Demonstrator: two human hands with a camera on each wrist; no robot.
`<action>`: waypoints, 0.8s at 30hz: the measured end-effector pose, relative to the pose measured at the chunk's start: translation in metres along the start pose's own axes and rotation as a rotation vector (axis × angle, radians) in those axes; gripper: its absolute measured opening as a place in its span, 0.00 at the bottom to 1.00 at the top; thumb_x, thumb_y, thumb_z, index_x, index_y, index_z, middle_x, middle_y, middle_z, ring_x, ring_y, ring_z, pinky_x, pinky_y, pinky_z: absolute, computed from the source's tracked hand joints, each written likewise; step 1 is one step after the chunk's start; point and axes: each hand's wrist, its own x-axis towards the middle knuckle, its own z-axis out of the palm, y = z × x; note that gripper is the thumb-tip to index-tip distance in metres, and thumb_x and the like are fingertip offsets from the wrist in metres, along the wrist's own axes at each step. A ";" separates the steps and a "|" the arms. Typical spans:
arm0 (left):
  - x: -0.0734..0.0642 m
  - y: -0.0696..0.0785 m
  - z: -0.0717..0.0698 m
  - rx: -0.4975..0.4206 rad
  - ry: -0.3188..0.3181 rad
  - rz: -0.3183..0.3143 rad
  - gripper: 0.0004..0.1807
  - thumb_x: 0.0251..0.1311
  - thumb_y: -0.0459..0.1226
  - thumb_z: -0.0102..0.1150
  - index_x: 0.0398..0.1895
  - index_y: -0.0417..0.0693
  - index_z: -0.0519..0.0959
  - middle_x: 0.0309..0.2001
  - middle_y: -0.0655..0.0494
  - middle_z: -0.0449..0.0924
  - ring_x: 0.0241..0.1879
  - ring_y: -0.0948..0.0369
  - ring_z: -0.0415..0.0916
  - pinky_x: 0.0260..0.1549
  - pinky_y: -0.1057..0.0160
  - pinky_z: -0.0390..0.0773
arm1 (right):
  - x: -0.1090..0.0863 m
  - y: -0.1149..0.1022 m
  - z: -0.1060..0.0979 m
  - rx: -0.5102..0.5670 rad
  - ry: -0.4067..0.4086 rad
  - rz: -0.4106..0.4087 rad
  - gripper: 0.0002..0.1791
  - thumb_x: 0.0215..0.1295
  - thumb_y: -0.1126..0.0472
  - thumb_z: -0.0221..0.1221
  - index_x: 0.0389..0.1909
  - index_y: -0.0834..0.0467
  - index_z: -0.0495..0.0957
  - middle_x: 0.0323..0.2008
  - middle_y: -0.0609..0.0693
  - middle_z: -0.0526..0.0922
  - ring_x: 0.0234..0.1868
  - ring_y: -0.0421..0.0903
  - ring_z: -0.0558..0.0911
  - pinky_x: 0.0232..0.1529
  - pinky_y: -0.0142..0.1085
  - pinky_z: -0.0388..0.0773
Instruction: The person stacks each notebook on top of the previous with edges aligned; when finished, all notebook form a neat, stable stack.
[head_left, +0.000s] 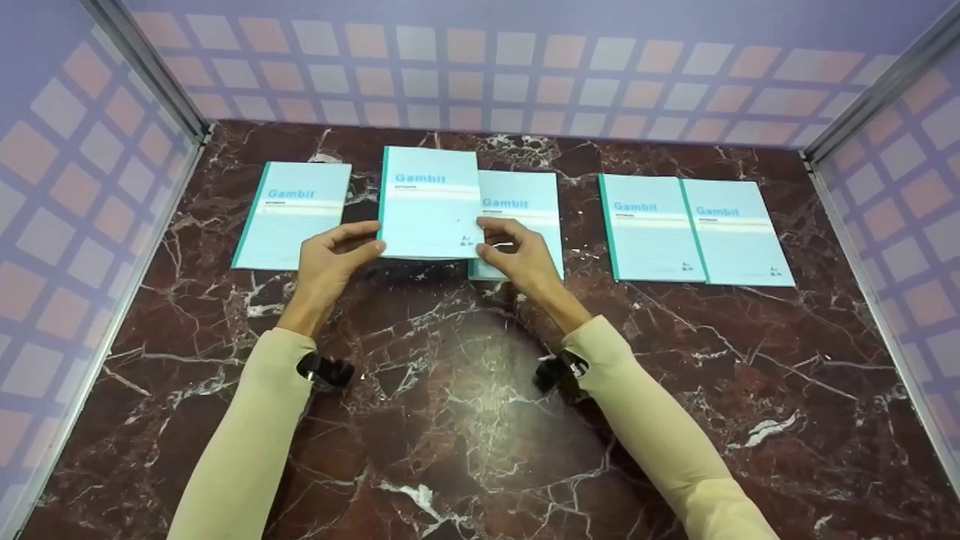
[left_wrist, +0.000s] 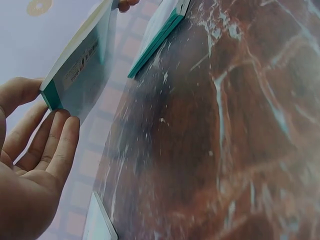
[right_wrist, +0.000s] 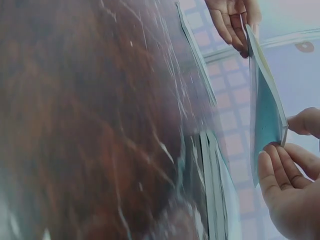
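Note:
Both hands hold a pale blue notebook (head_left: 430,217) with a green spine, marked "Gambit", raised above the table. My left hand (head_left: 330,259) pinches its spine edge near the lower corner, thumb on top and fingers beneath. On the opposite edge, my right hand (head_left: 523,255) pinches the lower corner the same way. The left wrist view shows the notebook's underside with a barcode label (left_wrist: 81,65). Partly covered by the held notebook and the right hand, a matching middle notebook (head_left: 532,225) lies on the table; the right wrist view shows layered edges (right_wrist: 214,185) there.
Another Gambit notebook (head_left: 289,225) lies at the left, close to the left hand. Two more, a nearer one (head_left: 651,247) and an outer one (head_left: 739,247), lie side by side at the right. Patterned walls (head_left: 517,75) enclose the dark marbled table (head_left: 465,352).

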 end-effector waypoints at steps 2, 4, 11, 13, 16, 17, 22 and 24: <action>0.002 0.001 0.004 0.010 -0.006 0.005 0.21 0.66 0.31 0.73 0.61 0.33 0.83 0.54 0.41 0.86 0.49 0.59 0.85 0.51 0.64 0.85 | 0.000 -0.001 -0.006 -0.001 0.004 -0.005 0.23 0.70 0.70 0.66 0.65 0.70 0.80 0.51 0.61 0.84 0.54 0.54 0.83 0.60 0.41 0.82; 0.005 0.002 0.009 0.017 -0.017 0.011 0.21 0.66 0.31 0.73 0.60 0.33 0.84 0.54 0.40 0.86 0.49 0.58 0.85 0.50 0.64 0.85 | -0.001 -0.001 -0.012 -0.013 0.008 -0.009 0.23 0.70 0.70 0.66 0.65 0.69 0.80 0.51 0.61 0.84 0.54 0.54 0.83 0.59 0.41 0.82; 0.012 0.000 0.030 0.058 -0.052 0.043 0.21 0.63 0.31 0.75 0.59 0.35 0.85 0.53 0.40 0.87 0.50 0.51 0.84 0.48 0.64 0.85 | -0.010 0.002 -0.036 -0.085 0.014 -0.015 0.23 0.72 0.68 0.67 0.66 0.67 0.80 0.53 0.60 0.84 0.54 0.53 0.83 0.58 0.45 0.82; 0.013 -0.001 0.037 0.067 -0.056 0.042 0.21 0.63 0.30 0.76 0.58 0.36 0.86 0.52 0.41 0.87 0.51 0.49 0.84 0.48 0.64 0.85 | -0.012 0.004 -0.042 -0.093 0.020 -0.012 0.23 0.71 0.68 0.67 0.66 0.67 0.80 0.53 0.61 0.84 0.54 0.54 0.83 0.58 0.46 0.82; 0.015 -0.004 0.047 0.075 -0.063 0.031 0.20 0.62 0.30 0.76 0.57 0.37 0.87 0.51 0.42 0.87 0.52 0.48 0.84 0.47 0.64 0.85 | -0.017 0.007 -0.050 -0.117 0.039 0.003 0.23 0.71 0.68 0.68 0.65 0.67 0.81 0.53 0.61 0.85 0.54 0.54 0.83 0.57 0.44 0.82; 0.016 -0.005 0.051 0.074 -0.065 0.029 0.20 0.62 0.30 0.76 0.57 0.37 0.87 0.51 0.42 0.87 0.52 0.47 0.84 0.47 0.64 0.85 | -0.018 0.008 -0.053 -0.124 0.045 0.010 0.23 0.70 0.68 0.69 0.65 0.67 0.81 0.52 0.61 0.85 0.54 0.54 0.83 0.57 0.43 0.83; 0.020 -0.009 0.066 0.091 -0.077 0.018 0.20 0.61 0.30 0.77 0.56 0.37 0.87 0.51 0.43 0.88 0.53 0.47 0.84 0.46 0.64 0.85 | -0.024 0.013 -0.065 -0.159 0.054 0.050 0.24 0.71 0.67 0.68 0.66 0.65 0.80 0.53 0.62 0.84 0.54 0.55 0.84 0.54 0.40 0.83; 0.021 -0.011 0.071 0.110 -0.080 0.014 0.20 0.61 0.30 0.77 0.56 0.38 0.87 0.51 0.44 0.88 0.52 0.49 0.84 0.45 0.64 0.85 | -0.026 0.015 -0.070 -0.174 0.058 0.060 0.24 0.71 0.67 0.68 0.66 0.65 0.80 0.54 0.62 0.85 0.55 0.55 0.84 0.55 0.38 0.83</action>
